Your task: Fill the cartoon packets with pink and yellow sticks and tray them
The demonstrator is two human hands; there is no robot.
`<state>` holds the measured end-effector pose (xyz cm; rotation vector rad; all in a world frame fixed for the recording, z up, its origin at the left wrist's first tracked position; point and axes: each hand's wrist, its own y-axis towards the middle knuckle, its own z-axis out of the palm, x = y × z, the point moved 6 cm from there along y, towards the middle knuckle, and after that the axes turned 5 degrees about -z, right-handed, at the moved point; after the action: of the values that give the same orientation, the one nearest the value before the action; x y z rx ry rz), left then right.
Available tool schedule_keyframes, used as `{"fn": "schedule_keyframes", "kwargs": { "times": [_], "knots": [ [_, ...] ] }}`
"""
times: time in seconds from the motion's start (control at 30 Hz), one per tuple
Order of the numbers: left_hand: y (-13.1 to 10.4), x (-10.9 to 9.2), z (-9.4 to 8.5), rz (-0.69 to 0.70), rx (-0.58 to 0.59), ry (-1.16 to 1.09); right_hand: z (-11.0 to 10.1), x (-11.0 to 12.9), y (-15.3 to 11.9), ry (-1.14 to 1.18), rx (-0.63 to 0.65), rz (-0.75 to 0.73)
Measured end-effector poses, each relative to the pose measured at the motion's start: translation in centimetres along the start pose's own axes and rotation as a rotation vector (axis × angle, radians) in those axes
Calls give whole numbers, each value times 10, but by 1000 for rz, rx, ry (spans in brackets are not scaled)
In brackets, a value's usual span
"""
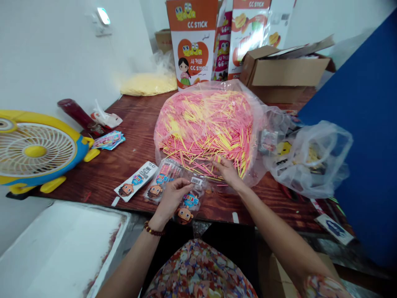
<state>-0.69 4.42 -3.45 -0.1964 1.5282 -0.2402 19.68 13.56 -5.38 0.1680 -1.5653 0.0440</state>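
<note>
My left hand (176, 193) is closed, thumb and fingertips pinching the top edge of a clear printed packet (190, 201) with a cartoon face. Against the table's front edge, that packet lies beside other clear packets (161, 182), which have pink sticks showing inside. My right hand (228, 170) reaches over the near rim of a large open plastic bag (260, 120) heaped with thin pink and yellow sticks (204, 132). Its fingers are pinched together, with a few sticks at the fingertips; how many, I cannot tell.
A white printed card (135, 181) lies left of the packets. On the left stand a yellow-and-blue fan (37, 151) and a dark red bottle (79, 116). Printed cartons (195, 49) and an open cardboard box (285, 74) are behind. A translucent bag (310, 161) sits at right, near a blue panel (366, 136).
</note>
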Motion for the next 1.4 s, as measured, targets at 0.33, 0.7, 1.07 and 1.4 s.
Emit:
{"fn": "schedule_keyframes", "kwargs": {
  "times": [0.33, 0.7, 1.07, 1.4],
  "knots": [
    [17, -7, 18, 14, 119, 193, 34, 72, -30, -608, 380, -372],
    [4, -8, 15, 78, 177, 241, 21, 74, -27, -210, 230, -152],
    [-4, -20, 22, 269, 97, 263, 39, 95, -42, 301, -164, -187],
    [-3, -26, 19, 224, 60, 95, 52, 82, -50, 162, 104, -105]
  ]
}}
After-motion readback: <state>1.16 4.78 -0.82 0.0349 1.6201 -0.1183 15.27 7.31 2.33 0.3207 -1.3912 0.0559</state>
